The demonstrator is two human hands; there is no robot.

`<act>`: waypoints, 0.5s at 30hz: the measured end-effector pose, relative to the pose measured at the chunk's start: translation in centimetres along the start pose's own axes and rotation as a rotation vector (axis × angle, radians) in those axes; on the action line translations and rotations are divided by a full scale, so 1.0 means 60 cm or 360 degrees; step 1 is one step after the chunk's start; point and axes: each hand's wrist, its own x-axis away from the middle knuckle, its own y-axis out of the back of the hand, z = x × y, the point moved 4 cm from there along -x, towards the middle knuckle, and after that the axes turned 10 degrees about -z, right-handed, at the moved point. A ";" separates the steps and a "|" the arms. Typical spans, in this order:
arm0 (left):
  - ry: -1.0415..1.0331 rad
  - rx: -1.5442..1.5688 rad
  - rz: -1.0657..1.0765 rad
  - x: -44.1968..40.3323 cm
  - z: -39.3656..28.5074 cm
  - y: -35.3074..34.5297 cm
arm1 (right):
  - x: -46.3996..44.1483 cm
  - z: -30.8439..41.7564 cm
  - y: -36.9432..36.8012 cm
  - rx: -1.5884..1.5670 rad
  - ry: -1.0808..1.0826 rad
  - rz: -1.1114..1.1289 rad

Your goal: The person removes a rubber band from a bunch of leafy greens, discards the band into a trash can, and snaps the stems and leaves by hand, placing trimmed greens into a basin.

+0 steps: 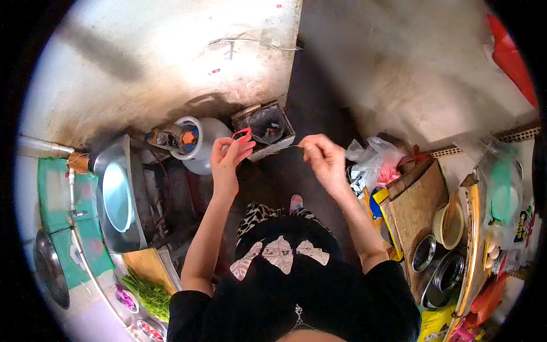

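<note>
A kitchen with stained walls (pixel 171 62) is indicated by a metal sink (pixel 117 243), in which a pale blue basin (pixel 117 196) is set. A gas cylinder (pixel 209 142) is stood to the right of the sink, leafy greens (pixel 148 293) are placed near the sink's closer end, and metal bowls (pixel 449 273) are kept across the floor (pixel 276 181) from it.

Black shirt (pixel 296 290), apparently leopard-print trousers (pixel 254 217)
</note>
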 end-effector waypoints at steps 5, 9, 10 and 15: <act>0.0133 0.0071 0.0071 -0.078 0.009 -0.038 | -0.074 -0.006 0.046 -0.0618 -0.0273 -0.0231; 0.0250 0.0172 0.0214 -0.148 0.000 -0.064 | -0.126 -0.067 -0.004 -0.0889 -0.0860 -0.0139; 0.0268 0.0189 0.0258 -0.166 -0.004 -0.068 | -0.136 -0.095 -0.029 -0.0833 -0.0846 -0.0132; 0.0270 0.0207 0.0350 -0.260 -0.008 -0.067 | -0.176 -0.166 -0.183 -0.0577 -0.1212 0.0457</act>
